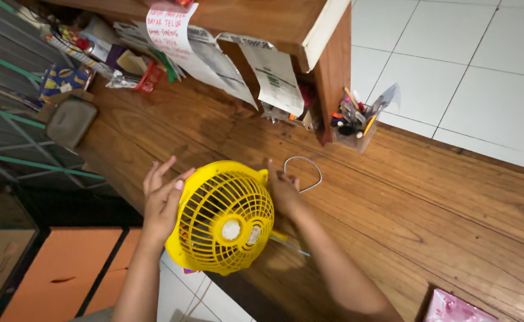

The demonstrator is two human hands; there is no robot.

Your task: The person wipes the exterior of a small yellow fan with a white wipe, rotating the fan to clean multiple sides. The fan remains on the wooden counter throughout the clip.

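Note:
A small yellow fan (pixel 226 217) with a round wire grille rests at the near edge of a wooden table (pixel 429 203). My left hand (pixel 163 200) presses flat against the fan's left rim, fingers spread upward. My right hand (pixel 283 191) holds the fan's right rim from behind. A screwdriver with a yellow handle (pixel 287 241) lies on the table just under the fan's right side. A bent grey wire loop (pixel 305 173) lies on the wood right beyond my right hand.
A wooden shelf (pixel 310 36) overhangs the back, with paper sheets (pixel 214 53) hanging from it. A clear cup of pens and tools (pixel 357 122) stands beside its post. Clutter and a grey pouch (pixel 71 122) sit at the far left. A pink packet (pixel 453 307) lies near right.

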